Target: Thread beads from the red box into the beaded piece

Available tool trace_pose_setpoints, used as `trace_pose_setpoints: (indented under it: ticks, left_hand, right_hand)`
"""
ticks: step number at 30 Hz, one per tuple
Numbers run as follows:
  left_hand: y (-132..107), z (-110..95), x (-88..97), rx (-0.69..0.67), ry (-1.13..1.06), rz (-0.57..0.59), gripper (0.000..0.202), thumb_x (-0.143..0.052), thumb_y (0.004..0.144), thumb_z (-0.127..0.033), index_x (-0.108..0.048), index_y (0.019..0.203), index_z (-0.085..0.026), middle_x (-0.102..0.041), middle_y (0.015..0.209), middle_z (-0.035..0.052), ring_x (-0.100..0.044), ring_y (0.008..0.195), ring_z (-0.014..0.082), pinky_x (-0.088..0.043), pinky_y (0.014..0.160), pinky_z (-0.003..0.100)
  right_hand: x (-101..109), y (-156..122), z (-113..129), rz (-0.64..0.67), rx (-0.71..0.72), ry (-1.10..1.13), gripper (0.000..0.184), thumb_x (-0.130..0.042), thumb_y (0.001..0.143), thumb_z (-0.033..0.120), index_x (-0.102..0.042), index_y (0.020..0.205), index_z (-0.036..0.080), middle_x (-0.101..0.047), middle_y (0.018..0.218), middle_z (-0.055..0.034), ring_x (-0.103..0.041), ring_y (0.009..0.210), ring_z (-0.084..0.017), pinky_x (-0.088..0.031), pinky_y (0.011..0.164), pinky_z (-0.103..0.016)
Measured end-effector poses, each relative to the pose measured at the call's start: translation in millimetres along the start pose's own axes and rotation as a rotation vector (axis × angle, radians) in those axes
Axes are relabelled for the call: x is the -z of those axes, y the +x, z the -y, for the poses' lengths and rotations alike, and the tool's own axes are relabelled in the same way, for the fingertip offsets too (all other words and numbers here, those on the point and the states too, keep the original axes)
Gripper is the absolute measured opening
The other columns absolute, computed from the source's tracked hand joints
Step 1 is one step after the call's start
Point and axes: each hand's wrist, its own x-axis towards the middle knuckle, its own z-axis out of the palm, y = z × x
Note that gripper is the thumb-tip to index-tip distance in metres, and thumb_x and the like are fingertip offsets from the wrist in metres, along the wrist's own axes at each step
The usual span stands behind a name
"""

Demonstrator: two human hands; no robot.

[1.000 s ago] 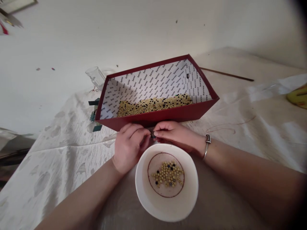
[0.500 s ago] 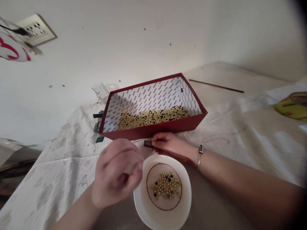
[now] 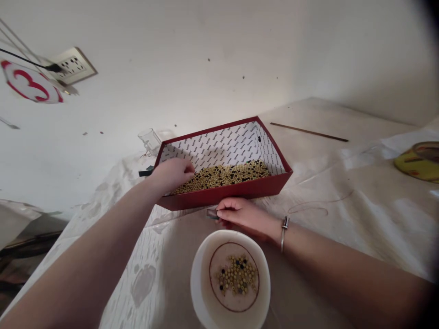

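Note:
My left hand [image 3: 173,174] reaches over the left end of a red box [image 3: 222,195], its curled fingertips beside the beads inside. What those fingers hold, if anything, is hidden. Small round yellow and black beads [image 3: 226,176] cover the floor of the box, which has a printed white lining. In front of the box, my right hand [image 3: 236,212] lies on the table, pinching a small dark flat piece [image 3: 211,213] between thumb and forefinger. A white bowl [image 3: 199,283] below that hand has yellow and dark beads [image 3: 236,274] within a brown ring on its bottom.
A clear glass mug [image 3: 149,140] stands behind the box's left end. One thin brown stick [image 3: 308,131] lies at the back right, and a loose thread [image 3: 308,210] curls on the tablecloth. A yellow object [image 3: 416,162] is at the far right. The wall holds a socket [image 3: 73,66].
My left hand has moved from beside the bowl up and forward into the box's left end. My right hand keeps its pinch on the dark piece. The view has shifted slightly.

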Motion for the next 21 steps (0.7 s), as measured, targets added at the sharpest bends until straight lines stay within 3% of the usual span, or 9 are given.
trace_pose_setpoints:
  ticks: [4,10,14,18,21]
  left_hand:
    - [27.1,-0.2,-9.7,-0.010,0.052,0.240,0.023,-0.060,0.057,-0.035,-0.066,0.076,-0.024,-0.066,0.075,0.0025,-0.058,0.064,0.0183,-0.043,0.058,0.028]
    - [22.5,-3.6,-12.9,-0.029,0.079,0.333,0.020,-0.056,0.057,-0.033,-0.066,0.073,-0.025,-0.067,0.075,0.0024,-0.057,0.064,0.0175,-0.042,0.058,0.027]
    - [23.5,-0.3,-13.1,-0.022,0.083,0.242,0.019,-0.056,0.059,-0.033,-0.065,0.073,-0.024,-0.066,0.074,0.0015,-0.056,0.064,0.0159,-0.041,0.058,0.025]
    - [19.6,4.4,-7.3,0.008,0.078,0.024,0.024,-0.049,0.068,-0.039,-0.062,0.080,-0.022,-0.064,0.080,0.0025,-0.056,0.071,0.0175,-0.039,0.060,0.026]
    - [1.2,3.7,2.9,0.007,0.051,-0.128,0.024,-0.045,0.074,-0.039,-0.061,0.081,-0.023,-0.063,0.085,0.0018,-0.055,0.076,0.0171,-0.038,0.061,0.026]
  right_hand:
    - [1.0,0.2,-0.6,-0.016,0.034,-0.068,0.009,-0.051,0.076,0.022,-0.052,0.071,0.015,-0.054,0.064,0.0013,-0.048,0.055,-0.007,-0.040,0.055,-0.020]
    - [2.3,2.7,-5.4,0.003,0.051,-0.044,0.009,-0.051,0.077,0.022,-0.052,0.072,0.015,-0.055,0.066,0.0005,-0.049,0.056,-0.007,-0.040,0.056,-0.020]
    - [1.9,3.6,-7.4,-0.002,0.038,-0.007,0.007,-0.051,0.077,0.021,-0.053,0.073,0.015,-0.055,0.067,0.0005,-0.049,0.056,-0.007,-0.041,0.056,-0.020]
    - [1.7,2.9,-7.5,0.003,0.022,0.015,0.007,-0.052,0.076,0.022,-0.053,0.073,0.016,-0.056,0.068,0.0002,-0.050,0.058,-0.007,-0.042,0.057,-0.020]
    - [2.2,2.0,-7.1,0.009,0.025,0.040,0.008,-0.053,0.076,0.023,-0.053,0.074,0.015,-0.057,0.070,-0.0004,-0.051,0.059,-0.007,-0.042,0.058,-0.021]
